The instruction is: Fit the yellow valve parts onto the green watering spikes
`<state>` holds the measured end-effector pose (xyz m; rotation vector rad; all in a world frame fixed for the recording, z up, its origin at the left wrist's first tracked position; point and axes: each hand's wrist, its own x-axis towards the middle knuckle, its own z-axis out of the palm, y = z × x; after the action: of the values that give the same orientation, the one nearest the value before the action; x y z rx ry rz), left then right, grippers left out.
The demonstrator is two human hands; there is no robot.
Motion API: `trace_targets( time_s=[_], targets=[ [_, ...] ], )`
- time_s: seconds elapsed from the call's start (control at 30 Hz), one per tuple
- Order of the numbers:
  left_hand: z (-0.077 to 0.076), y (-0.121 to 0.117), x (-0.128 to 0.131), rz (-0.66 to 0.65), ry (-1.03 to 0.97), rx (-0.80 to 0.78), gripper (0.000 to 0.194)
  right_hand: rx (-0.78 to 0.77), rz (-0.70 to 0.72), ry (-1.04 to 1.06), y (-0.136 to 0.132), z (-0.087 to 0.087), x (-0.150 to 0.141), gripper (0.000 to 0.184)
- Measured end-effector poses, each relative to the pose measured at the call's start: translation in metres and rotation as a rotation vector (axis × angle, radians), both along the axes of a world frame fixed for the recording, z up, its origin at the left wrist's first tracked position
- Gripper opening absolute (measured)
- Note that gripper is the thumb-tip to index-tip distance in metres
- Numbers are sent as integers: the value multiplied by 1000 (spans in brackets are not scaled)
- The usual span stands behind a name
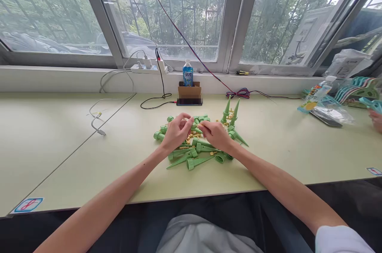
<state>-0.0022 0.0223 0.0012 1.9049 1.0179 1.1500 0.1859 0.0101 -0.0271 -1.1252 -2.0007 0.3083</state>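
A pile of green plastic cone spikes (191, 155) with small yellow parts (213, 152) lies on the pale green table (125, 157). Over the pile, my left hand (176, 131) and my right hand (215, 134) meet, both with fingers pinched. Between their fingertips is a green spike piece (195, 127); which hand carries it and whether a yellow part is on it I cannot make out. Two spikes (231, 111) stand upright behind the pile.
A blue-labelled bottle (188, 73) and a cardboard box (189, 91) with a phone (189, 102) stand at the windowsill, beside a power strip (146, 67) and cables. At far right are a bottle (316, 95), plastic bags, teal items and another person's hand (376, 119).
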Motion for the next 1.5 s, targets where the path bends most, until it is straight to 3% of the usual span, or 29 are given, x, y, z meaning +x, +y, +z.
trace_targets(
  time_s=[0.33, 0.97, 1.5],
  targets=[
    [-1, 0, -1, -37, 81, -41, 41, -2, 25, 32, 2, -1, 2, 28],
    [-3, -1, -3, -158, 86, 28, 36, -34, 26, 55, 5, -3, 5, 27],
    [-6, -1, -2, -163, 141, 118, 37, -43, 28, 62, 3, 0, 4, 29]
  ],
)
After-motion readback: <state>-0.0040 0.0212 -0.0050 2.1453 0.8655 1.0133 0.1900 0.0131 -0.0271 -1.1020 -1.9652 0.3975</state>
